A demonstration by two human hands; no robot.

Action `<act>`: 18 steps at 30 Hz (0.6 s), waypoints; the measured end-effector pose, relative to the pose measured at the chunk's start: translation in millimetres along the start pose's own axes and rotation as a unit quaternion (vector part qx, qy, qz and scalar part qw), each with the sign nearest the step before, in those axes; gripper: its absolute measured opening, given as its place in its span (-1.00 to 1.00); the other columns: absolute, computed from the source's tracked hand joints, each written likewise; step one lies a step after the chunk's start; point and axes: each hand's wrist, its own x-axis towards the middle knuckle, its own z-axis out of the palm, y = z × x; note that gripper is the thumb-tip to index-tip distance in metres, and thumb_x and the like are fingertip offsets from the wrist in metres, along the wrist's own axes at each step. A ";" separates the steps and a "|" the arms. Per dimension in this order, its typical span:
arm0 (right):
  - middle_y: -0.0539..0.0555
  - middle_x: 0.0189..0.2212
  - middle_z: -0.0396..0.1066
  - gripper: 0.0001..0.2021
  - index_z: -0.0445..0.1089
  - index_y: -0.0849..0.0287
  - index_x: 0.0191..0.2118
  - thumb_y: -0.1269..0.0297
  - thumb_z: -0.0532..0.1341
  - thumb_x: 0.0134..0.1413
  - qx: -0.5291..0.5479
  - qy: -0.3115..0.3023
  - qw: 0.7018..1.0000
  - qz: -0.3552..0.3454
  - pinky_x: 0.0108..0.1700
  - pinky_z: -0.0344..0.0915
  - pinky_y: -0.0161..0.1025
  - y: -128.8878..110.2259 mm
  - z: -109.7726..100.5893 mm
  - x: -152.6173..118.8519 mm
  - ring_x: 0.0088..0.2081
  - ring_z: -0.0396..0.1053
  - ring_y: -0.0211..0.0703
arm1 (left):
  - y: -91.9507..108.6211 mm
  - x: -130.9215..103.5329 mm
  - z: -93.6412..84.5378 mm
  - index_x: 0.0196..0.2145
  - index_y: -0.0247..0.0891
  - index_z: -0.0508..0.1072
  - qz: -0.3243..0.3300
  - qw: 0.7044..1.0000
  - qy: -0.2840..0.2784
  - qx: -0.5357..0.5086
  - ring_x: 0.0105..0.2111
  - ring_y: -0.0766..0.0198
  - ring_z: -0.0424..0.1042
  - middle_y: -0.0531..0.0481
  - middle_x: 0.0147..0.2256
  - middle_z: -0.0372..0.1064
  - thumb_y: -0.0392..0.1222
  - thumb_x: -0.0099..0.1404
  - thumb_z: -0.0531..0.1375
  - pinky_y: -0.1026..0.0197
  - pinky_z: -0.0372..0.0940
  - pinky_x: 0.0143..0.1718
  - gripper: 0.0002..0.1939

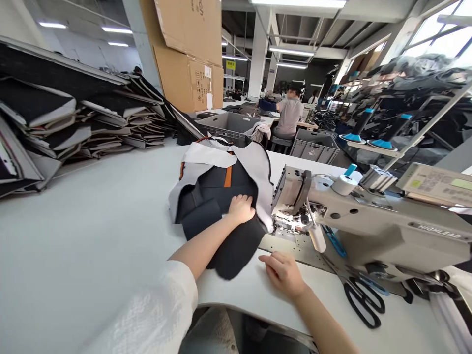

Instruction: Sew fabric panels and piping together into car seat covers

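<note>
A half-sewn piece of black and light-grey fabric, with an orange strip near its middle, lies on the white table left of the sewing machine needle area. My left hand is closed on the black part of this piece, its fingers curled into the cloth. Just right of the fabric's lower edge, my right hand is by the table surface. Its index finger is stretched out toward the cloth while the others are loosely bent, and nothing shows in it. The sewing machine stands to the right, its lit needle area beside the grey edge.
Black-handled scissors and blue-handled snips lie by the machine. Stacks of black and grey panels fill the left side. Grey crates and cardboard boxes stand behind. A person sits farther back.
</note>
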 end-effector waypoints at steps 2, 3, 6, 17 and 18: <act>0.00 -0.59 0.28 -0.74 0.35 0.22 -0.19 0.49 -0.06 0.16 0.003 -0.002 1.000 -0.009 -0.48 0.09 -0.30 0.7 -0.5 -4.3 -0.56 0.20 -0.25 | -21.5 -34.2 -13.4 0.08 -0.34 0.32 0.007 1.000 -0.022 0.009 -0.06 -0.04 0.29 -0.24 -0.10 0.37 -0.23 0.16 0.04 0.02 0.16 -0.07 -0.50; 0.00 -0.59 0.28 -0.74 0.35 0.22 -0.19 0.49 -0.06 0.15 0.003 -0.003 1.000 -0.014 -0.48 0.09 -0.30 1.1 0.1 -6.0 -0.56 0.21 -0.25 | -36.7 -52.7 -22.8 0.10 -0.32 0.30 0.011 0.999 -0.036 0.012 -0.07 -0.03 0.31 -0.23 -0.11 0.38 -0.24 0.16 0.03 0.04 0.18 -0.09 -0.48; -0.03 -0.60 0.29 -0.76 0.36 0.18 -0.21 0.46 -0.02 0.12 0.008 -0.026 0.999 -0.043 -0.50 0.08 -0.31 2.3 5.4 -4.2 -0.57 0.21 -0.27 | -84.8 -97.8 -64.8 -0.01 -0.25 0.41 0.011 0.989 -0.142 -0.027 -0.20 0.10 0.41 -0.09 -0.23 0.46 -0.23 0.18 -0.03 0.18 0.25 -0.21 -0.55; 0.08 -0.44 0.44 -0.76 0.43 0.18 -0.19 0.41 0.04 0.15 0.107 -0.118 0.987 -0.038 -0.37 0.18 -0.30 16.7 18.3 17.6 -0.42 0.36 -0.22 | 46.7 -77.4 -79.2 -0.60 -0.30 0.37 -0.092 0.941 -0.325 -0.030 -0.20 -0.12 0.41 -0.27 -0.38 0.44 0.06 0.02 0.22 0.03 0.24 -0.17 -0.67; 0.08 -0.44 0.45 -0.76 0.43 0.18 -0.17 0.41 0.03 0.16 0.115 -0.113 0.987 -0.017 -0.37 0.20 -0.31 20.0 13.8 12.9 -0.41 0.37 -0.22 | 45.7 -72.7 -67.9 -0.65 -0.29 0.33 -0.115 0.934 -0.334 -0.056 -0.19 -0.11 0.40 -0.26 -0.42 0.43 -0.01 0.00 0.23 0.03 0.24 -0.17 -0.70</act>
